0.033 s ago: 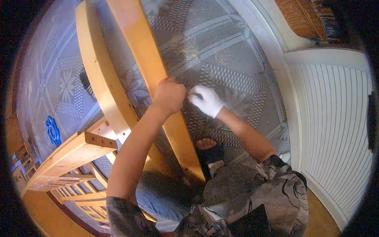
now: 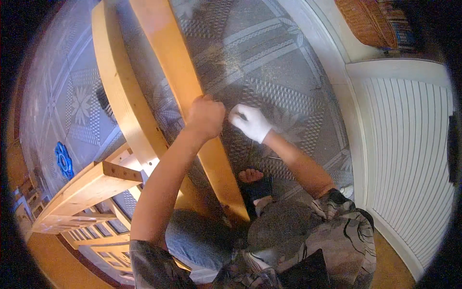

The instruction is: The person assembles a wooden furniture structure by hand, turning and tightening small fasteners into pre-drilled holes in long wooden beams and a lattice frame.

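Observation:
My left hand is bare and closed, resting at the right edge of a long yellow wooden beam. What its fingers hold, if anything, is hidden. Close beside it, a small gap away, my right hand wears a white glove. Its thumb and fingers are pinched together, and anything between them is too small to name. A second wooden beam, with dark holes near its lower end, lies left of the first and roughly alongside it.
A slatted wooden frame and a board with drilled holes lie at lower left. Farther left, a blue flower-shaped object sits on the patterned floor. A white ribbed panel stands at right, below a wicker basket.
Both hands have shifted very slightly to the left. Their grips look the same, and the beams stay almost exactly where they were.

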Tool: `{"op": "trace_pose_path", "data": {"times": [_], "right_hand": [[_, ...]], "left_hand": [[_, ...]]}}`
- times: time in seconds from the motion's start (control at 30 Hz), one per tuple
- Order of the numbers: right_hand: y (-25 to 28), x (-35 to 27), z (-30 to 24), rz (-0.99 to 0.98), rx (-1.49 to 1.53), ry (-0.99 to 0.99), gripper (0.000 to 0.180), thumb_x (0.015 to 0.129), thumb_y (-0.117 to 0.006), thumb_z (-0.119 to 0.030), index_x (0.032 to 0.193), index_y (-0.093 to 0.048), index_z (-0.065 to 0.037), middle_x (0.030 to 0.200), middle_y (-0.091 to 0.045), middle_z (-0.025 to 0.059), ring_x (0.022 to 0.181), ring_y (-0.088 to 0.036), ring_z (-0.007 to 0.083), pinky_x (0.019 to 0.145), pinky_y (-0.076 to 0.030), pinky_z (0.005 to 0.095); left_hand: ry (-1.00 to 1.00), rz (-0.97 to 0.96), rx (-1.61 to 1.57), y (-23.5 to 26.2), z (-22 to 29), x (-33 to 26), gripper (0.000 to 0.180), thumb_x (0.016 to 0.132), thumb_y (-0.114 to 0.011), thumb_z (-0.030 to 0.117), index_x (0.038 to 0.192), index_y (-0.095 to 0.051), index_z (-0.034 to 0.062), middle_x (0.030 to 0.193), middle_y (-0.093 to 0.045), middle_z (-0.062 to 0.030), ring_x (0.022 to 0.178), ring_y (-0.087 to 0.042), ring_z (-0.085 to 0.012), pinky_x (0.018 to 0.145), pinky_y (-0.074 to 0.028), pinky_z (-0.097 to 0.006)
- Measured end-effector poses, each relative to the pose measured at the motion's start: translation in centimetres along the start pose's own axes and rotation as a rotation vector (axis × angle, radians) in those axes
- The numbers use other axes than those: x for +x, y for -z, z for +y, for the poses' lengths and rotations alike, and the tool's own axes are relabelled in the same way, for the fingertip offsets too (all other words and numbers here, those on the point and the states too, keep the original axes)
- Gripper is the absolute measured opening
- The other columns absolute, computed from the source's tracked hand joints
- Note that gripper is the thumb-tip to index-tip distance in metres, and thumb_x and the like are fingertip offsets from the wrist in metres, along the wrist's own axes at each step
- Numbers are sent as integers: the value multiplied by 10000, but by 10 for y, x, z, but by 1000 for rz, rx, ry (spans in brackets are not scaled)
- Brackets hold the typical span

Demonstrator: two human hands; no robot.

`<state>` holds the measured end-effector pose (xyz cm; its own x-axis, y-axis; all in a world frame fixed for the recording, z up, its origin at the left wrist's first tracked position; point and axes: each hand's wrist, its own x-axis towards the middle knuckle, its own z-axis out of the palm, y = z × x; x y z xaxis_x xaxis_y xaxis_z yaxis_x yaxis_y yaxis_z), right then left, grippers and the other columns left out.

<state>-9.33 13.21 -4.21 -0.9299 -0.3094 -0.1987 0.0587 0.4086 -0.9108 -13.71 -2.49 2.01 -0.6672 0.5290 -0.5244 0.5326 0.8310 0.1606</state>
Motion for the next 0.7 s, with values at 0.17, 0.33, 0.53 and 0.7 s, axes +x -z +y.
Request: {"op": "trace_pose_path", "data": {"times": [0.17, 0.33, 0.53, 0.7], "right_hand": [[-2, 10, 4, -286, 109, -360, 261, 797, -517, -285, 783, -550, -26, 741, -597, 147, 695, -586, 303, 628, -435, 387], [-1, 2, -13, -89, -148, -61, 280, 797, -513, -293, 777, -548, -16, 730, -588, 169, 693, -577, 322, 637, -431, 385], [-2, 5, -3, -74, -14, -70, 294, 815, -492, -303, 793, -562, -19, 764, -590, 156, 680, -574, 289, 643, -432, 368], [3, 7, -3, -169, 492, -541, 357, 858, -449, -346, 772, -551, -15, 639, -533, 83, 568, -480, 181, 602, -418, 323]], "left_hand": [[90, 53, -138, 4, 1, -3, 111, 659, -599, 145, 705, -643, 55, 793, -629, -109, 861, -569, -231, 780, -438, -327], [77, 72, -135, -1, -1, -3, 124, 670, -606, 175, 705, -644, 63, 814, -631, -104, 873, -570, -231, 812, -422, -329], [57, 55, 14, 0, 8, 0, 109, 684, -584, 175, 696, -645, 85, 813, -636, -91, 881, -576, -215, 845, -394, -333], [148, 68, -95, -1, 9, 4, 106, 642, -639, 153, 713, -641, 75, 799, -630, -101, 873, -579, -226, 825, -405, -338]]}}
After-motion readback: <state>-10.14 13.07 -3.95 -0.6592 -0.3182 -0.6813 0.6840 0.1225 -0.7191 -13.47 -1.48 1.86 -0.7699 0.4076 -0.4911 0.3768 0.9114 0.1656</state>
